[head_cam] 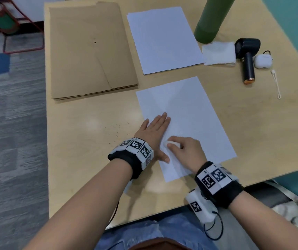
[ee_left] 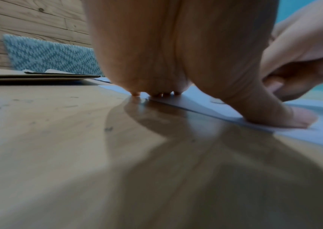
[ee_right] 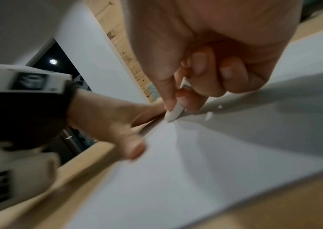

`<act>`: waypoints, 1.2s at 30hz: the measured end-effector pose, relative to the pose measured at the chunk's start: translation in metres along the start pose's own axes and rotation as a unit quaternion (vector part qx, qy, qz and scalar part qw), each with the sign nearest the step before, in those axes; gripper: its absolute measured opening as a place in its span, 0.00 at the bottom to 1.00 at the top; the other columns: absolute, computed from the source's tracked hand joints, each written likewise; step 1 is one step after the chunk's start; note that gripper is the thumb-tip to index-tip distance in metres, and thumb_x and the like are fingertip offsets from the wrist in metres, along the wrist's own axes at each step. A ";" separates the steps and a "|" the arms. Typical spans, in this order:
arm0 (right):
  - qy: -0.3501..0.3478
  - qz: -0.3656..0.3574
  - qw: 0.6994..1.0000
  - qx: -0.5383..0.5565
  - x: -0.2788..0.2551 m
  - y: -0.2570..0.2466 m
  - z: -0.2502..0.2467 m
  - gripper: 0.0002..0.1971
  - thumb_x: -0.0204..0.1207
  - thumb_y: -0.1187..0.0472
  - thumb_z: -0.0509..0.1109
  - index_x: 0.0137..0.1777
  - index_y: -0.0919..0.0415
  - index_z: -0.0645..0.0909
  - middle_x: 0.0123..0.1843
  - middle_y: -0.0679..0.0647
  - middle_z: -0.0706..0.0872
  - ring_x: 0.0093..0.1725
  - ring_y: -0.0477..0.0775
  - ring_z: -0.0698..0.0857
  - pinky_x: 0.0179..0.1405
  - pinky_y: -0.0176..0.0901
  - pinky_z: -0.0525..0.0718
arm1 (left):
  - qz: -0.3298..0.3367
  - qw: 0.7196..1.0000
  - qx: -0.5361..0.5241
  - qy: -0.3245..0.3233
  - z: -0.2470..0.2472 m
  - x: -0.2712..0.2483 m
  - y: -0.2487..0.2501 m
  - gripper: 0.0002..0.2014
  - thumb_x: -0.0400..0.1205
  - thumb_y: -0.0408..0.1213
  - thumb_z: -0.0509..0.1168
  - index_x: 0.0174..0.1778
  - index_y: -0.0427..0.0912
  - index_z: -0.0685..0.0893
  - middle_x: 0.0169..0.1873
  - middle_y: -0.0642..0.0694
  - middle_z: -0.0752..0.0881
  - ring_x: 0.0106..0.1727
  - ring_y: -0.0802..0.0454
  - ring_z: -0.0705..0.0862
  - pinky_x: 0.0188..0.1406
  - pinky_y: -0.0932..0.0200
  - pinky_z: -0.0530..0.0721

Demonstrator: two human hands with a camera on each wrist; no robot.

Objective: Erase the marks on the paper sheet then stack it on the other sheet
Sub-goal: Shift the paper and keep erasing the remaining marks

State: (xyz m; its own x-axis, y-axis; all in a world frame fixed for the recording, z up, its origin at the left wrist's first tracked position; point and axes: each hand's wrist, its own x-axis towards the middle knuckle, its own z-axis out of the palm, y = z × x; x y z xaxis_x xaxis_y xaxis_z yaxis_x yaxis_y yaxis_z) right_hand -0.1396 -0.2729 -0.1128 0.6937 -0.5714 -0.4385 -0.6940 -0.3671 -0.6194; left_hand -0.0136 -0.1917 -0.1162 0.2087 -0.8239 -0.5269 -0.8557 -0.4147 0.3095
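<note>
A white paper sheet (head_cam: 189,112) lies flat near the front edge of the wooden table, a small white eraser (head_cam: 170,142) touching its left part, while the other sheet (head_cam: 164,38) lies flat well apart behind it.

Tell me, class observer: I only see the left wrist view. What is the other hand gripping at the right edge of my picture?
Observer: The right hand pinches a white eraser, tip down on the near sheet.
Operator: Where would that sheet be stacked?
Observer: On a second sheet, flat on the table beyond the first, apart from it.
Operator: How does the left hand lie from above?
Observer: The left hand lies flat, fingers straight, on the near sheet's left edge.
Operator: Anything beside the far sheet?
Observer: A green bottle stands to its right.
</note>
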 end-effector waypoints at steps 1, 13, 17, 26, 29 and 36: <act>0.006 0.012 1.000 0.005 0.003 0.001 -0.004 0.11 0.75 0.52 0.67 0.54 0.48 0.86 0.51 0.50 0.89 0.50 0.53 0.84 0.57 0.45 0.80 | 0.002 1.000 0.000 -0.002 0.000 0.000 0.000 0.65 0.67 0.63 0.73 0.81 0.45 0.30 0.80 0.51 0.28 0.82 0.55 0.32 0.77 0.51 0.30; 0.085 0.047 0.995 0.030 0.008 0.000 -0.020 0.10 0.75 0.51 0.66 0.52 0.47 0.86 0.44 0.49 0.88 0.51 0.54 0.84 0.54 0.46 0.80 | 0.007 1.000 0.003 -0.004 -0.001 0.001 -0.001 0.65 0.67 0.63 0.73 0.81 0.44 0.29 0.80 0.50 0.28 0.82 0.54 0.31 0.77 0.51 0.30; 0.041 0.017 0.999 0.022 -0.005 -0.005 -0.003 0.11 0.77 0.52 0.65 0.54 0.49 0.85 0.48 0.53 0.90 0.53 0.57 0.84 0.57 0.49 0.81 | 0.004 1.000 0.002 0.001 -0.001 0.001 0.000 0.65 0.67 0.64 0.73 0.81 0.44 0.29 0.80 0.50 0.28 0.81 0.55 0.31 0.76 0.52 0.29; 0.000 -0.007 1.000 -0.006 0.003 -0.005 -0.008 0.10 0.77 0.52 0.63 0.53 0.48 0.84 0.44 0.50 0.88 0.48 0.54 0.84 0.50 0.44 0.81 | -0.016 1.000 0.005 -0.003 -0.003 0.000 0.005 0.64 0.68 0.62 0.73 0.80 0.45 0.29 0.80 0.51 0.27 0.81 0.55 0.31 0.77 0.52 0.30; -0.061 -0.012 0.998 -0.022 0.000 -0.004 -0.005 0.11 0.76 0.51 0.63 0.54 0.46 0.84 0.49 0.49 0.89 0.51 0.52 0.84 0.48 0.40 0.78 | -0.017 1.000 0.005 0.006 -0.003 0.000 0.006 0.64 0.68 0.63 0.72 0.80 0.45 0.29 0.80 0.51 0.28 0.81 0.55 0.31 0.77 0.53 0.30; 0.144 0.059 0.977 0.143 0.030 0.026 -0.046 0.09 0.79 0.57 0.63 0.54 0.60 0.81 0.41 0.53 0.84 0.41 0.54 0.80 0.40 0.41 0.74 | -0.002 0.999 -0.040 -0.004 -0.012 0.001 0.000 0.58 0.71 0.56 0.73 0.83 0.45 0.37 0.82 0.52 0.35 0.83 0.55 0.38 0.79 0.56 0.38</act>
State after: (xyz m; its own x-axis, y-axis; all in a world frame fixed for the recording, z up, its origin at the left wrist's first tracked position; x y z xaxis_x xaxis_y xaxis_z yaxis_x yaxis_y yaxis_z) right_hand -0.1452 -0.3331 -0.1123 0.5009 -0.7952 -0.3418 -0.6545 -0.0896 -0.7508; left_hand -0.0079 -0.1968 -0.1072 0.2080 -0.8192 -0.5345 -0.8138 -0.4481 0.3701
